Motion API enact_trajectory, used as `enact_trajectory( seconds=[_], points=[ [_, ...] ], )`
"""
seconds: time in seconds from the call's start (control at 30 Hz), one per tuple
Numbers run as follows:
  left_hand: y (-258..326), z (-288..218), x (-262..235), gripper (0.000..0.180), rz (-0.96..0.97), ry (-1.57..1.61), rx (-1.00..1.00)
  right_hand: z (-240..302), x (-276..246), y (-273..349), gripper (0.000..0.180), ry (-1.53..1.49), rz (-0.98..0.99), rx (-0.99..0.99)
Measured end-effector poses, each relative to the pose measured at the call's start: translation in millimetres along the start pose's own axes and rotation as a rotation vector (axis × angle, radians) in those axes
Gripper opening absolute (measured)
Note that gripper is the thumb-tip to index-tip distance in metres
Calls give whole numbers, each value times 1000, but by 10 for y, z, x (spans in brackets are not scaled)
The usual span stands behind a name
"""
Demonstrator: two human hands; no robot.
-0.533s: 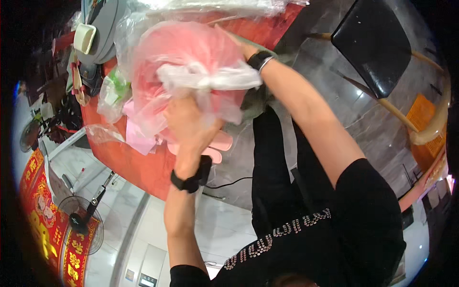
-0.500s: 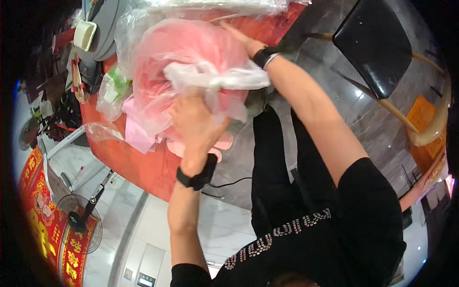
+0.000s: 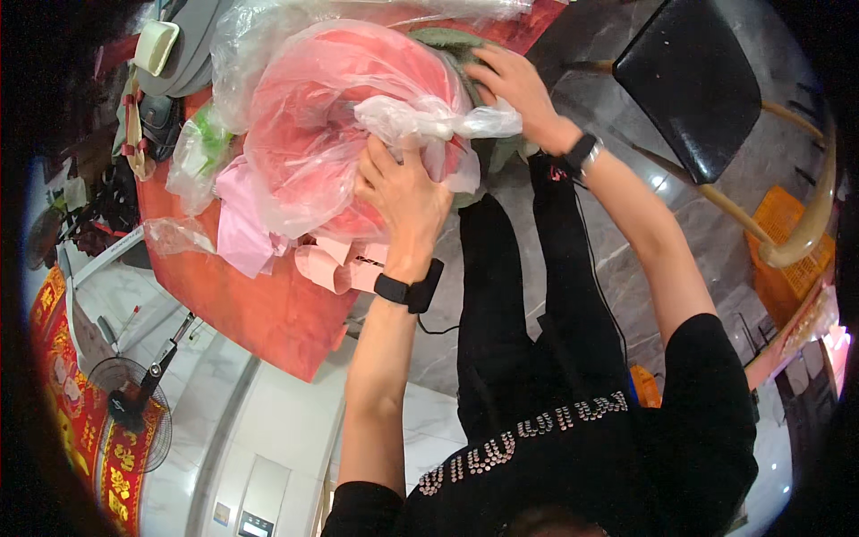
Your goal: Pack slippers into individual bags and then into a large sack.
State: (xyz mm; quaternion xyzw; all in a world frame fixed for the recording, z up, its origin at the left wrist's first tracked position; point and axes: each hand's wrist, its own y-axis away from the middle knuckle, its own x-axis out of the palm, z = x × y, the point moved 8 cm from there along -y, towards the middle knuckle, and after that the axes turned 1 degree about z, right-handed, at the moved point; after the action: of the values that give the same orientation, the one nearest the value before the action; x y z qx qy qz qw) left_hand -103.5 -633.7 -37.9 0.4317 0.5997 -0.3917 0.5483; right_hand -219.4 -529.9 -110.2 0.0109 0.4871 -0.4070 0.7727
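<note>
A large round bundle of pinkish-red material (image 3: 309, 85) lies on the red table, wrapped in a clear plastic bag (image 3: 416, 116) whose twisted white end sticks out to the right. My left hand (image 3: 404, 197) is on the near side of the bag, fingers bent into the plastic just below the twist. At the bundle's far right edge, grey-green cloth-like material (image 3: 452, 40) shows. My right hand (image 3: 519, 89) has its fingers curled onto that material; their tips are partly hidden. Both wrists wear black bands.
The red table (image 3: 259, 309) ends at a near corner. Pink cloth (image 3: 246, 215), light pink strips (image 3: 331, 264) and a clear bag with something green (image 3: 201, 148) lie beside the bundle. A black chair (image 3: 693, 89) and an orange crate (image 3: 787, 233) stand right; a fan (image 3: 130, 412) is lower left.
My right hand has come nearer and to the right, and the grey-green material now shows there. My left hand has moved right with the bag's twisted end.
</note>
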Motion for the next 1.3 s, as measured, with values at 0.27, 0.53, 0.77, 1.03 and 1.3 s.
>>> enact_trajectory(
  seconds=[0.27, 0.53, 0.77, 1.03, 1.3],
  points=[
    [1065, -728, 981, 45, 478, 385, 383, -552, 972, 1612, 63, -293, 452, 862],
    [1238, -136, 2282, 58, 1199, 217, 148, -2209, 1260, 2316, 38, -873, -104, 1363],
    [1736, 200, 1556, 26, 1503, -100, 472, -1401, 27, 2047, 30, -1180, 128, 1421],
    [1843, 250, 845, 26, 1513, -284, 985, -656, -1495, 930, 64, 152, 434, 601],
    [1711, 547, 1000, 24, 1187, -297, 796, -745, -1457, 989, 57, 975, 708, 364]
  ],
)
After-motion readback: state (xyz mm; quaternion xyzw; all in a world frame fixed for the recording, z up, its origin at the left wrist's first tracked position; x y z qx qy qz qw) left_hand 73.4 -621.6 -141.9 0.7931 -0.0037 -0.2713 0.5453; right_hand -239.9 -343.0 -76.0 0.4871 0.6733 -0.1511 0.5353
